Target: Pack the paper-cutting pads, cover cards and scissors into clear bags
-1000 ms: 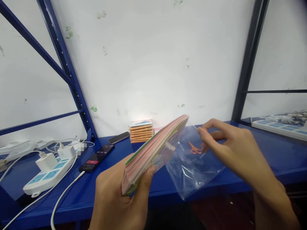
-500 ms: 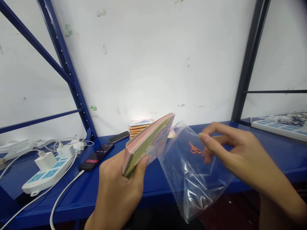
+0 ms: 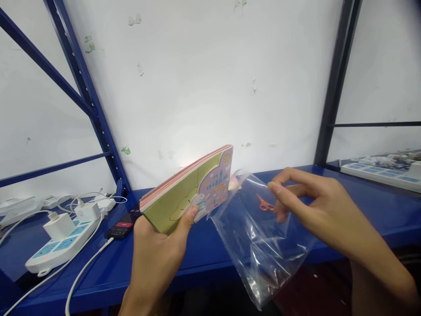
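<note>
My left hand [image 3: 161, 254] is closed around a thick stack of booklets [image 3: 187, 193], thumb on the green and lilac front cover, the pink-edged pages tilted up. My right hand [image 3: 305, 197] pinches the upper edge of a clear plastic bag [image 3: 259, 250] between thumb and fingers. The bag hangs open-looking beside the booklets, its left edge touching or just behind their right corner; which of the two I cannot tell. Orange scissors [image 3: 265, 203] lie on the blue shelf [image 3: 210, 259] and show through the plastic.
A phone [image 3: 123, 224] with a lit screen lies left of the booklets, its white cable running forward. Beyond it sits a white power strip [image 3: 62, 245] with plugged chargers [image 3: 59, 225]. Another strip [image 3: 381, 173] is at the far right. Blue uprights [image 3: 88, 96] frame the shelf.
My left hand has turned the booklets so that more of the front cover faces me, and their lower end has swung left over the phone. My right hand still pinches the bag.
</note>
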{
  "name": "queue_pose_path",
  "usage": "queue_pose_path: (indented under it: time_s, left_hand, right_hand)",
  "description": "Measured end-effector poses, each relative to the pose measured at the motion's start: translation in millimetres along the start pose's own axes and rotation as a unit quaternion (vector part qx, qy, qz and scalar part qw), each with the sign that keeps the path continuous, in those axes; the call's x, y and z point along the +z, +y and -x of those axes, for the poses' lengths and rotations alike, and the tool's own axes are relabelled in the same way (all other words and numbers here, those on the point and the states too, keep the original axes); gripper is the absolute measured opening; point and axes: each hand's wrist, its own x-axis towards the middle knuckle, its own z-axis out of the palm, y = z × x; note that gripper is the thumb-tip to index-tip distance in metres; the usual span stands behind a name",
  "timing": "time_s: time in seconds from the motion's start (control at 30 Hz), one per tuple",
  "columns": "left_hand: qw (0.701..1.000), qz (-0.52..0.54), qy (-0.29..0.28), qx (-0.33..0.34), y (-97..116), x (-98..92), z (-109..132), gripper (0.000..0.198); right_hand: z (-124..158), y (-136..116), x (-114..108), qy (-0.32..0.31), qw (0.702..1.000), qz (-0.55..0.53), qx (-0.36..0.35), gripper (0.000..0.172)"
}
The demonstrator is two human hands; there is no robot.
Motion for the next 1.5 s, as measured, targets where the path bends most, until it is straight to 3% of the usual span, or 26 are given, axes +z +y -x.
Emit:
queue_pose_path:
  time_s: [0.17,0.27,0.57,0.83,1.3,1.5]
  left_hand:
    - [0.995,0.039,-0.05,-0.074,-6,-5.7,-10,0.056]
    - [0.983,0.072,-0.113,-0.122,-15,-14.2,-19,0.072]
    - [0.92,0.182,-0.269,-0.218,-25,-31.6,-33,0.062]
    - [0.915,0.161,-0.296,-0.22,-28,-30.8,-34,0.059]
    - [0.932,0.134,-0.283,-0.183,-24,-28.1,-33,0.054]
    - [0.919,0.154,-0.296,-0.212,-27,-26.5,-34,0.054]
  right_hand:
    - [1,2,-4,0.003,1.0,-0.003,-0.005,0.032]
    - [1,5,-7,-0.008,1.0,0.001,-0.011,0.033]
    - [-7,17,-11,-0.045,0.998,-0.013,-0.029,0.028]
    - [-14,18,-4,-0.041,0.999,0.005,-0.028,0.032]
    - [-14,15,-2,0.013,1.0,0.002,-0.018,0.03]
    - [-14,18,-2,0.011,0.999,-0.004,-0.029,0.03]
